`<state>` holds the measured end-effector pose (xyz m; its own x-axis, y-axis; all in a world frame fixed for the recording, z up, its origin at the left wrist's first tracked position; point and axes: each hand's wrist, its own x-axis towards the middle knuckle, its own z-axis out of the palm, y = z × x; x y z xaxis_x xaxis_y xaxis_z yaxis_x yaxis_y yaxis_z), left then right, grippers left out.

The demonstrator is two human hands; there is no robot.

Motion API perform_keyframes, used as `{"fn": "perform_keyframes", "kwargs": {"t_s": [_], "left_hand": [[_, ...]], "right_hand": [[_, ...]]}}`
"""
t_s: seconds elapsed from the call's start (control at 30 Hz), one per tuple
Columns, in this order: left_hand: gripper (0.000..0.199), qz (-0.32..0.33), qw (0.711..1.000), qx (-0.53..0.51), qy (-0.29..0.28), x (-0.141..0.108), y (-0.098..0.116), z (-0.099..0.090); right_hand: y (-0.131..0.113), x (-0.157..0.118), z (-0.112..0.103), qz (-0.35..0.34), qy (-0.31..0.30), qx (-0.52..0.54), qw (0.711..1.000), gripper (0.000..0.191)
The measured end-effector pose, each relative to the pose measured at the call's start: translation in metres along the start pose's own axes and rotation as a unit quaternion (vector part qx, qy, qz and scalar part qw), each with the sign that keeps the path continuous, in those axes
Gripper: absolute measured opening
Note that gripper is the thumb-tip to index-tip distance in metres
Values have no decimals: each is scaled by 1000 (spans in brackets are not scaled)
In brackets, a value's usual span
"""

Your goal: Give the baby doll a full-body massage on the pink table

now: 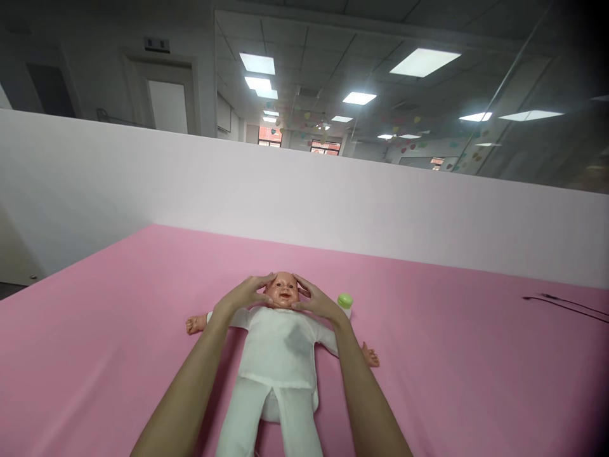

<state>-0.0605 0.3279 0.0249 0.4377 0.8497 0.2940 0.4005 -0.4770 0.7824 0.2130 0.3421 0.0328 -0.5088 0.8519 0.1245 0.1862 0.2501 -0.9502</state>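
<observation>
A baby doll [280, 346] in a white cloth top and trousers lies on its back, its arms spread out to the sides. Both my hands cup its bare plastic head. On the left side of the head, my left hand [246, 294] has its fingers at the temple and its thumb by the cheek and jaw. My right hand [318, 301] mirrors it on the other side, thumb near the chin. Parts of the doll's sleeves are hidden behind my forearms. Just beyond my right wrist stands a small white container with a green lid [345, 299].
The doll rests on a pink-covered table [451, 374]. Thin black cables [566, 306] lie at its right side. A low white partition [304, 197] borders the far edge, with glass above it.
</observation>
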Motion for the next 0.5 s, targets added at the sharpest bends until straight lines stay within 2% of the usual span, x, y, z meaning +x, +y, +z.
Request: {"fn": "perform_keyframes", "kwargs": {"t_s": [0.17,0.3,0.43,0.5], "left_hand": [[80,-22,997,63,27,1,16,9],[80,-35,989,128,62,2,20,13],[68,-3,996,91,20,0,9,6],[68,11,998,56,9,0,1,3]], "right_hand": [[-11,5,13,-16,-3,-35,999,100],[-12,4,12,-25,0,-58,998,97],[-7,-4,4,13,-10,-34,999,81],[-6,-6,2,34,-13,-32,999,79]]}}
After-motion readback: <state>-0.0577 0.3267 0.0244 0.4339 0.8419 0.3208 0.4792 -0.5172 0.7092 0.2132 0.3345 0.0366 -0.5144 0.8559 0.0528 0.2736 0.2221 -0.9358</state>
